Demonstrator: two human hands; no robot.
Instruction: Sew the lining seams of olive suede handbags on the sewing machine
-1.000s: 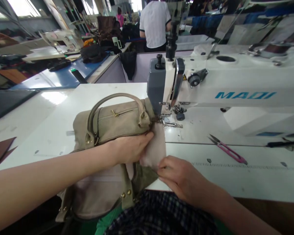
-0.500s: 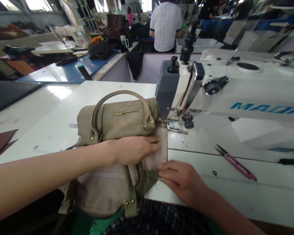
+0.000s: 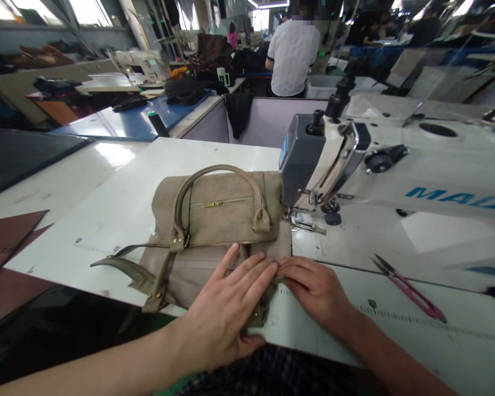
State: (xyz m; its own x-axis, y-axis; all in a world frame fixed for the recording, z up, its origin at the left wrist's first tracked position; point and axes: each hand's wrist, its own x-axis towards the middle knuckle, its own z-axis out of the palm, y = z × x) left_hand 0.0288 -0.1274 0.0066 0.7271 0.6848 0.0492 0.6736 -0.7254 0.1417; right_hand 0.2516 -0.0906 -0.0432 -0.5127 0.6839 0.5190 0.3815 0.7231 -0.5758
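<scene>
An olive-brown handbag [image 3: 231, 214] lies spread on the white table, its zip and one looped handle on top. Its right edge reaches under the presser foot of the sewing machine [image 3: 309, 159]. My left hand [image 3: 231, 297] rests over the bag's near half, fingers stretched out across the lining. Beside its fingertips, my right hand [image 3: 317, 283] pinches the lining's right edge between thumb and fingers. A second handle and the strap [image 3: 127, 269] lie at the bag's near left. Part of the bag is hidden under my left hand.
Pink-handled thread snips [image 3: 412, 289] lie to the right on the table [image 3: 119, 214]. Brown leather pieces [image 3: 12, 242] sit at the left edge. Beyond the table stand a thread cone [image 3: 158, 124], a low partition [image 3: 280, 118] and a person in a white shirt [image 3: 293, 55].
My left hand has drawn back toward me and turned, now lying nearer my right hand. The bag's near half has been pulled up from the table edge onto the tabletop. The view shifted left.
</scene>
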